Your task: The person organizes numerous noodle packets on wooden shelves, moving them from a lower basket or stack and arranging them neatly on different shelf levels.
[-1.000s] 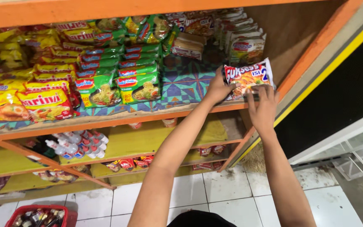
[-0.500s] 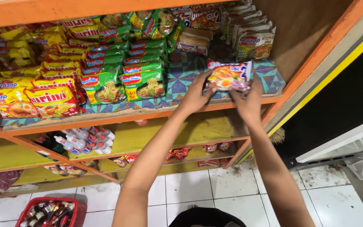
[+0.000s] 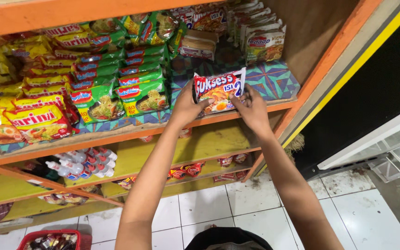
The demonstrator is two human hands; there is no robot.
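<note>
Both my hands hold one red and white noodle packet (image 3: 219, 90) upright at the front of the orange shelf (image 3: 135, 132). My left hand (image 3: 187, 109) grips its left side and my right hand (image 3: 252, 109) its right side and lower edge. The packet stands on a blue patterned shelf liner (image 3: 274, 78), just right of rows of green noodle packets (image 3: 142, 95). Further left lie yellow and red noodle packets (image 3: 38, 121).
More packets stand at the back of the shelf (image 3: 262, 39). Lower yellow shelves hold small bottles (image 3: 82, 162) and red sachets (image 3: 186, 170). A red basket (image 3: 54, 240) sits on the white tiled floor. A dark doorway with a yellow strip (image 3: 371, 60) is at right.
The packet and both hands have shifted left along the shelf front and stand more upright; the view has also moved closer.
</note>
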